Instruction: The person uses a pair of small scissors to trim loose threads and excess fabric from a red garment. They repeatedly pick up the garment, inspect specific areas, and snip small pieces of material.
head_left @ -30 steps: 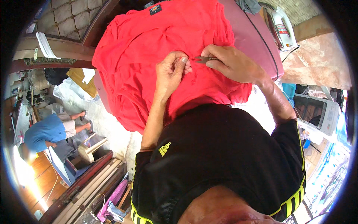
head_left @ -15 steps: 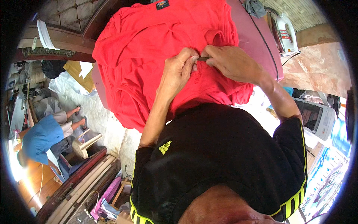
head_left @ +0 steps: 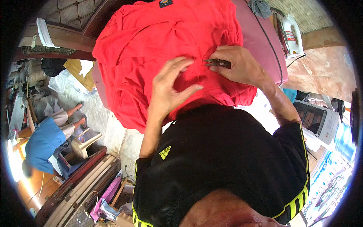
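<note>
Left hand (head_left: pixel 172 85) open, thumb and fingers spread wide, nothing seen in its grasp; whether its fingertips brush the cloth below, cannot tell. Right hand (head_left: pixel 242 67) curled closed around small dark metal snips (head_left: pixel 219 63), gripped between thumb and fingers, tips pointing left toward the open hand but apart from it. Red garment (head_left: pixel 138 75) lies under both hands, loosely folded and rumpled, spreading beyond them and out to the left of the left hand; its near edge reaches the wearer's black shirt (head_left: pixel 227 147), on the near side of the hands. Dark label (head_left: pixel 165 3) on the garment, well beyond the hands. Beneath the cloth, a mauve surface (head_left: pixel 261 47), bare to the right of and beyond the right hand; black cord (head_left: pixel 269 39) runs across that bare part. Grey cloth (head_left: pixel 260 8) bunched at its far end. White iron (head_left: pixel 292 36) stands farther right, beyond the right hand. Well off to the left of the left hand: clear plastic bag (head_left: pixel 67 81), a person in a blue top (head_left: pixel 45 140) bending over, and, nearer than that hand, a pale wooden stool (head_left: pixel 86 144).
</note>
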Demonstrator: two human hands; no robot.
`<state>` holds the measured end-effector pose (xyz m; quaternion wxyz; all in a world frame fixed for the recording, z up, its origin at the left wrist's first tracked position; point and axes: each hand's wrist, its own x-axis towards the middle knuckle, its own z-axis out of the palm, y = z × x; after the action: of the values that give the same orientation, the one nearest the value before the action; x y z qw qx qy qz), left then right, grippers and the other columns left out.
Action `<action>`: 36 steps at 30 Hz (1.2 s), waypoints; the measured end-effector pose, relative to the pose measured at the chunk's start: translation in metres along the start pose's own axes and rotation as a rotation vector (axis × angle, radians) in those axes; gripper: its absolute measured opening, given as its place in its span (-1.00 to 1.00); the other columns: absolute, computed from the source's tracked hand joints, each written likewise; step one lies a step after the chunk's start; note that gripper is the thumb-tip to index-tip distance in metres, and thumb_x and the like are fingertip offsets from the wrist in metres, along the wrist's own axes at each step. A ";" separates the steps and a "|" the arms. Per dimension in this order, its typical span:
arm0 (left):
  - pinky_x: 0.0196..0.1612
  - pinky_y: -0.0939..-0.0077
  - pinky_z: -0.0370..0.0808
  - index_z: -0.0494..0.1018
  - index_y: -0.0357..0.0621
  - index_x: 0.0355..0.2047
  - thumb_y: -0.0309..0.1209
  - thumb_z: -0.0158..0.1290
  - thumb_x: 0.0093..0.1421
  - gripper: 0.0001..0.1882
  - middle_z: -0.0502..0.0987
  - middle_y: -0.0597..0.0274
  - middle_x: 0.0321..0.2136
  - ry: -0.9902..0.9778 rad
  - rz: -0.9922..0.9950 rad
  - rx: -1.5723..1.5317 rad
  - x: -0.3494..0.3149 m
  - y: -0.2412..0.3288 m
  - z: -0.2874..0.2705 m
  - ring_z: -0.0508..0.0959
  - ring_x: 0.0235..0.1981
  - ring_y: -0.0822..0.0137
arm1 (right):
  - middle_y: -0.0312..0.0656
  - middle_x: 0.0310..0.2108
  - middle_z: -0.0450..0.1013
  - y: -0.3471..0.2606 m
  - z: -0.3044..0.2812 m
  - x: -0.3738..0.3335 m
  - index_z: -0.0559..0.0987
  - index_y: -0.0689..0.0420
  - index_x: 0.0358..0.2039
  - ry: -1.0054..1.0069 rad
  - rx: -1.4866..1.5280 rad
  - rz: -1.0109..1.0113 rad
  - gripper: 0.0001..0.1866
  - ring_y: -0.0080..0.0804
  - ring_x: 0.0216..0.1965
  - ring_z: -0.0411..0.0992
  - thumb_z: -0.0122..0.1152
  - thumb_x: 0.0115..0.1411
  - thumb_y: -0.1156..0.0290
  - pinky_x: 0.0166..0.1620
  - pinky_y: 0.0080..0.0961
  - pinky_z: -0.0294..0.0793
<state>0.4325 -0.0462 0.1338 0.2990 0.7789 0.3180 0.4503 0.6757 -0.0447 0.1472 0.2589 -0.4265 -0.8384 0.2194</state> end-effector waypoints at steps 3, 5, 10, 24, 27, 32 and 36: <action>-0.32 0.48 0.53 0.53 -0.25 -0.15 -0.50 0.38 -0.09 -0.55 0.59 0.11 -0.35 0.007 -0.012 -0.040 -0.011 -0.025 0.035 0.57 -0.40 0.28 | -0.18 -0.47 0.43 -0.007 0.002 0.000 0.57 0.21 -0.36 0.052 0.031 0.020 -0.84 -0.32 -0.46 0.43 0.33 0.00 0.54 -0.40 -0.41 0.42; -0.35 0.48 0.53 0.56 -0.27 -0.22 -0.61 0.28 -0.01 -0.70 0.58 0.12 -0.44 0.050 0.005 -0.020 -0.016 -0.036 0.046 0.57 -0.45 0.27 | -0.18 -0.46 0.44 -0.008 0.005 0.000 0.57 0.19 -0.34 0.110 0.036 0.013 -0.82 -0.28 -0.44 0.46 0.32 -0.01 0.53 -0.39 -0.38 0.45; -0.41 0.48 0.49 0.56 -0.30 -0.34 -0.64 0.15 0.12 -0.92 0.55 0.12 -0.52 0.056 -0.127 -0.182 -0.014 -0.052 0.039 0.55 -0.53 0.27 | -0.15 -0.41 0.49 -0.001 0.018 0.002 0.51 0.14 -0.19 0.242 0.062 0.013 -0.70 -0.17 -0.35 0.54 0.30 0.02 0.48 -0.35 -0.29 0.50; -0.36 0.36 0.45 0.43 -0.29 -0.36 -0.58 0.05 0.22 -0.97 0.47 0.03 -0.47 0.033 -0.008 0.021 -0.001 -0.032 0.034 0.52 -0.44 0.09 | -0.01 -0.34 0.48 -0.014 -0.010 0.012 0.38 0.17 -0.23 -0.281 -0.158 0.083 -0.77 0.05 -0.25 0.49 0.08 0.28 0.27 -0.27 -0.07 0.42; -0.35 0.39 0.45 0.44 -0.29 -0.36 -0.57 0.05 0.23 -0.97 0.48 0.05 -0.47 0.029 0.018 0.053 0.003 -0.030 0.036 0.53 -0.44 0.13 | -0.02 -0.35 0.48 -0.013 -0.011 0.014 0.37 0.17 -0.25 -0.304 -0.178 0.072 -0.78 0.06 -0.26 0.49 0.06 0.28 0.28 -0.28 -0.07 0.41; -0.35 0.35 0.45 0.44 -0.28 -0.36 -0.58 0.05 0.21 -0.98 0.47 0.02 -0.47 0.071 -0.014 0.140 0.001 -0.024 0.032 0.52 -0.45 0.10 | -0.02 -0.36 0.48 -0.008 -0.009 0.016 0.37 0.16 -0.26 -0.299 -0.100 0.028 -0.80 0.06 -0.28 0.49 0.08 0.27 0.29 -0.28 -0.07 0.42; -0.31 0.32 0.48 0.46 -0.31 -0.38 -0.58 0.08 0.17 -0.96 0.48 -0.02 -0.49 -0.073 -0.214 0.153 -0.013 -0.006 -0.016 0.55 -0.43 0.04 | -0.03 -0.31 0.51 -0.004 -0.013 0.005 0.41 0.13 -0.19 -0.206 -0.009 0.020 -0.74 -0.03 -0.26 0.52 0.18 0.20 0.28 -0.27 -0.14 0.46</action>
<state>0.4119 -0.0501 0.1290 0.2962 0.7770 0.4216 0.3617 0.6786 -0.0414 0.1605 0.1672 -0.4111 -0.8573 0.2607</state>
